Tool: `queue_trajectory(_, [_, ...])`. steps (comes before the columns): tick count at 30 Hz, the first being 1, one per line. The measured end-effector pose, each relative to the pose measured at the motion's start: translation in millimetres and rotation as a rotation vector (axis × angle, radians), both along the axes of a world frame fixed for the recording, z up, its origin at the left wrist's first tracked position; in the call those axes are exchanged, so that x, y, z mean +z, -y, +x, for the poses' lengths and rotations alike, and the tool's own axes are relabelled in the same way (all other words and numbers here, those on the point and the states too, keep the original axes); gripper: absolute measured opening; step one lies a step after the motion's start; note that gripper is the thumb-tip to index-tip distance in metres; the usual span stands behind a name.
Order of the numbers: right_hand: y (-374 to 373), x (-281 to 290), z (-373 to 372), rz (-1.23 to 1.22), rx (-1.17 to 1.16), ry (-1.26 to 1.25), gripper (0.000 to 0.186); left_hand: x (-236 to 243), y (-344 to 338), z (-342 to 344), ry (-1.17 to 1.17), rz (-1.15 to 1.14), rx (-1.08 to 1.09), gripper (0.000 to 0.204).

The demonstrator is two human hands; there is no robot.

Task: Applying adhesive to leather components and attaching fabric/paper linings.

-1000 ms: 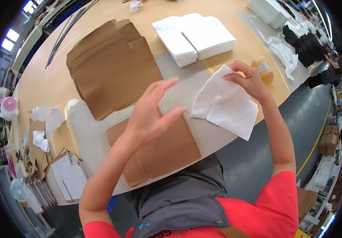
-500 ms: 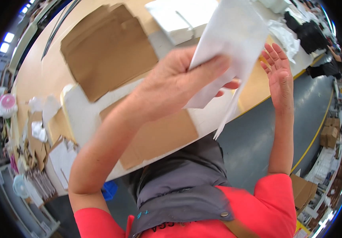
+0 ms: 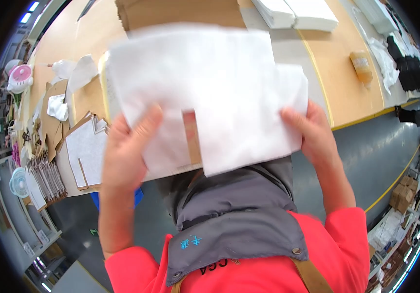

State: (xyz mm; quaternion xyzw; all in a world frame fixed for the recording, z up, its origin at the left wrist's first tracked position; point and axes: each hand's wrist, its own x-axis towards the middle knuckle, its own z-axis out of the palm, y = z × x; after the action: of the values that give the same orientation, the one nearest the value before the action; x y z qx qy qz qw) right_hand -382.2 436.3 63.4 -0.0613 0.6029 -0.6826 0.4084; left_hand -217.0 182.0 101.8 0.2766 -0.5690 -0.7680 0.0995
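Note:
A white sheet (image 3: 234, 93), thin and slightly blurred by motion, is spread between my two hands above the near edge of the table. A narrow slot is cut into its lower edge, and brown cardboard shows through it. My left hand (image 3: 126, 151) pinches the sheet's left part, thumb on top and fingers hidden behind. At the right end my right hand (image 3: 315, 134) grips it the same way. Beyond the sheet lies a brown cardboard piece (image 3: 180, 12), partly covered by it. Stacked white sheets (image 3: 312, 13) rest at the far right of the cardboard.
On the table's left lie a clipboard (image 3: 85, 151) with white paper and white scraps (image 3: 83, 73). An amber container (image 3: 361, 67) stands on the right, near crumpled white material (image 3: 384, 63) and a black pile (image 3: 411, 73). A pink fan (image 3: 20, 75) is at far left.
The white sheet went from folded in my left hand to opened out flat and lower. My right hand, formerly empty and spread, has taken hold of its right end. My view has shifted.

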Motion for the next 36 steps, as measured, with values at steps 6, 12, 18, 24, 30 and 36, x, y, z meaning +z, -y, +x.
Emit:
queue_trajectory(6, [-11,-9,25,0.189,0.066,-0.035,0.036,-37,-27,36,0.038,0.139,-0.006,0.042])
queue_trajectory(12, [3,-18,15,0.216,0.035,-0.032,0.039,-58,-23,23,0.066,0.167,0.044,0.041])
queue_trajectory(18, [15,-27,2,0.218,-0.008,-0.051,0.04,-69,-9,-1,0.054,0.092,0.01,0.044])
queue_trajectory(24, [20,-33,-2,0.223,-0.02,-0.047,0.04,-75,-4,-9,0.055,0.105,0.024,0.044])
queue_trajectory(30, [21,-35,-3,0.242,-0.013,-0.04,0.039,-77,-3,-10,0.067,0.129,0.013,0.044])
queue_trajectory(36, [21,-38,-2,0.247,-0.005,-0.048,0.04,-75,-4,-12,0.07,0.152,0.019,0.044])
